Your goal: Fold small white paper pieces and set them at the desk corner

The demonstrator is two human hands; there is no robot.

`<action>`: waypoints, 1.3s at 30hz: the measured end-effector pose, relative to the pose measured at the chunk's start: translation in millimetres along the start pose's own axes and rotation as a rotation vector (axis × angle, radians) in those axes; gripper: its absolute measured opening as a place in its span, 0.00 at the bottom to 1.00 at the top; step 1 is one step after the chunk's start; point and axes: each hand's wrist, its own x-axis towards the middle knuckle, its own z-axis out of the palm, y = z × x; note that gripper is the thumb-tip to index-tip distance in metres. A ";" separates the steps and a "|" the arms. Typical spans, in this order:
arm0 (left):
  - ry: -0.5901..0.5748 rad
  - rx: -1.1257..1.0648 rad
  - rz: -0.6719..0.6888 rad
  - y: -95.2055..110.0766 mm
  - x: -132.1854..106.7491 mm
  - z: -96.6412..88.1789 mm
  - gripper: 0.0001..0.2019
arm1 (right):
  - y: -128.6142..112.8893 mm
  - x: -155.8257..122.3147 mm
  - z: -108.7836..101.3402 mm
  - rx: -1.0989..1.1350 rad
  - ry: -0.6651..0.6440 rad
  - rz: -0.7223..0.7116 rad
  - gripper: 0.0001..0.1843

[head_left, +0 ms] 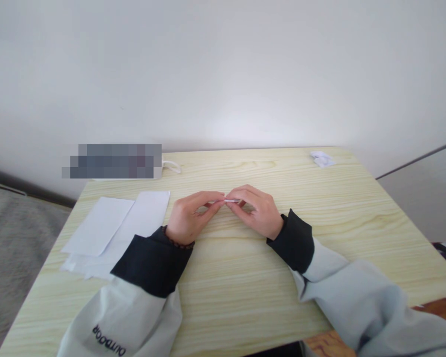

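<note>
Over the middle of the table, my left hand (195, 215) and my right hand (256, 210) meet fingertip to fingertip. Between them is a small, thin white piece (231, 201), seen edge-on, that looks like folded paper. Both hands pinch it between thumb and fingers, and most of it is hidden by them. To the left of my left hand lie sheets of white paper (148, 210), partly covered by my sleeve. A smaller white sheet (100, 225) rests on top of them.
The pale wooden table (241, 282) stands against a white wall (238, 74). At the back left is a blurred-out object (115, 162) with a white loop (172, 166) beside it. Crumpled white paper (322, 158) lies at the back right.
</note>
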 end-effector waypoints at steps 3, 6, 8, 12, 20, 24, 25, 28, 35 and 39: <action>-0.021 0.056 0.034 -0.1 -0.3 -1.3 0.06 | 0.6 -0.5 -0.6 -0.071 -0.008 -0.035 0.05; -0.030 0.082 0.067 0.1 -0.9 -2.3 0.05 | 0.7 -0.5 -0.3 -0.094 -0.030 -0.046 0.05; -0.030 0.087 0.072 1.2 -0.9 -2.9 0.05 | 0.0 -0.3 -0.2 -0.093 -0.041 -0.036 0.05; -0.039 0.089 0.078 5.1 0.4 -3.8 0.05 | -3.1 0.6 -1.2 -0.114 -0.070 -0.028 0.05; -0.043 0.098 0.082 7.5 0.8 -3.8 0.05 | -6.3 1.6 -2.6 -0.132 -0.087 -0.026 0.05; -0.006 0.081 0.064 5.6 -0.2 -2.7 0.05 | -3.8 1.2 -1.3 -0.074 -0.076 -0.012 0.04; 0.001 0.075 0.051 5.3 -0.4 -2.4 0.05 | -3.3 1.0 -1.1 -0.063 -0.070 -0.011 0.04; -0.003 0.054 -0.004 4.1 -0.8 -1.9 0.07 | -1.8 0.4 -0.7 -0.048 -0.029 0.000 0.04; 0.029 0.080 -0.014 2.3 -2.3 -1.6 0.07 | -1.5 -0.1 -1.1 -0.099 0.020 0.017 0.06; 0.035 0.035 -0.098 2.7 -2.6 -1.3 0.06 | -2.2 0.8 -1.3 -0.072 0.021 0.034 0.07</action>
